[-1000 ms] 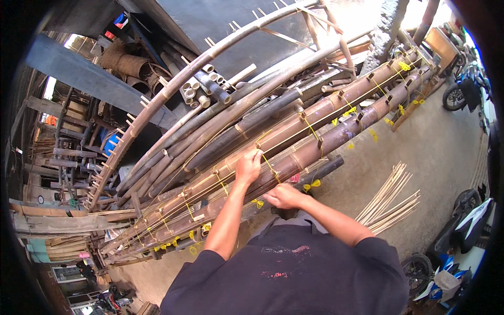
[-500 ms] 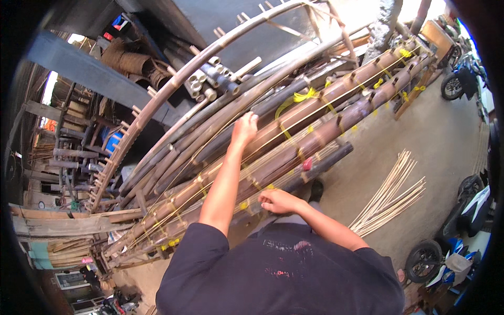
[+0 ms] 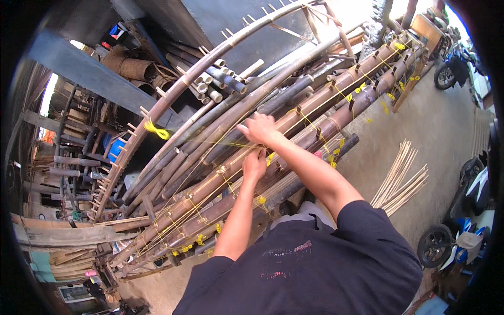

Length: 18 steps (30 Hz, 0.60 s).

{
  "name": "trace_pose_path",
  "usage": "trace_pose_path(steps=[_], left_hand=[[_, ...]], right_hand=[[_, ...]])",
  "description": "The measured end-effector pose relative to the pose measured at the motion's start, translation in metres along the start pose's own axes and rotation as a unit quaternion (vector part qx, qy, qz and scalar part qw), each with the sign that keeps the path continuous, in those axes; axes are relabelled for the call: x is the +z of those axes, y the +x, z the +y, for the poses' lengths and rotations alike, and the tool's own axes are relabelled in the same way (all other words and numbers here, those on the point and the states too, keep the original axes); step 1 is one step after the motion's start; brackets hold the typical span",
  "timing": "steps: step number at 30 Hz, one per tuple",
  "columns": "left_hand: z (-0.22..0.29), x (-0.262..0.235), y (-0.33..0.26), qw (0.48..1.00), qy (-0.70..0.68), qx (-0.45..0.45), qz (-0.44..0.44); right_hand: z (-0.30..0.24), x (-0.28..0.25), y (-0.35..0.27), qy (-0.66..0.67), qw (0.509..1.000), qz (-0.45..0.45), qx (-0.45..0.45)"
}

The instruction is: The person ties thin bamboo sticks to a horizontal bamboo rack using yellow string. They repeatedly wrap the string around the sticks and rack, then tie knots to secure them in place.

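Note:
Two long brown bamboo poles (image 3: 336,125) run diagonally in front of me, bound crosswise with yellow string at several places. My left hand (image 3: 254,165) is closed at the upper edge of the nearer bamboo work, its fingertips pinching yellow string. Just above it, my right hand (image 3: 259,129) reaches over the pole with its fingers apart, and nothing shows in it. A looped bundle of yellow string (image 3: 156,130) hangs in the air to the left, in front of a curved pegged bamboo pole. From it a taut strand stretches to my hands.
Behind the work lie several long dark poles (image 3: 226,123) and a stack of pipe-like tubes (image 3: 212,86). The curved pegged pole (image 3: 173,90) arches over them. Thin bamboo sticks (image 3: 400,178) lie on the floor at right, near parked motorbikes (image 3: 436,247).
The yellow string bundle has gone from beside the poles to the air at left. My right hand has risen from near my body to the poles; my left has come down and closed.

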<state>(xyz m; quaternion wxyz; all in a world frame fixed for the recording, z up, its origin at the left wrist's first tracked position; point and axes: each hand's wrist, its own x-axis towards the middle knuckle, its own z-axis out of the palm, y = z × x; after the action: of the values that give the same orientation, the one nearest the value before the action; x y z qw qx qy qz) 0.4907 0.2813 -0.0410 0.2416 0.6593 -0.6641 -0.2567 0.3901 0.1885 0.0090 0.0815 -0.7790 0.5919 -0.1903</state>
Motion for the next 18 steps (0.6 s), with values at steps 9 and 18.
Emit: trace_pose_path(steps=[9, 18], left_hand=[[-0.004, -0.008, -0.003, 0.998, -0.005, -0.055, -0.011], [0.005, -0.022, 0.123, 0.959, -0.279, 0.014, 0.054]], right_hand=[[0.040, -0.036, -0.133, 0.400, 0.808, -0.370, -0.222], [0.031, 0.032, -0.199, 0.161, 0.957, -0.146, -0.194]])
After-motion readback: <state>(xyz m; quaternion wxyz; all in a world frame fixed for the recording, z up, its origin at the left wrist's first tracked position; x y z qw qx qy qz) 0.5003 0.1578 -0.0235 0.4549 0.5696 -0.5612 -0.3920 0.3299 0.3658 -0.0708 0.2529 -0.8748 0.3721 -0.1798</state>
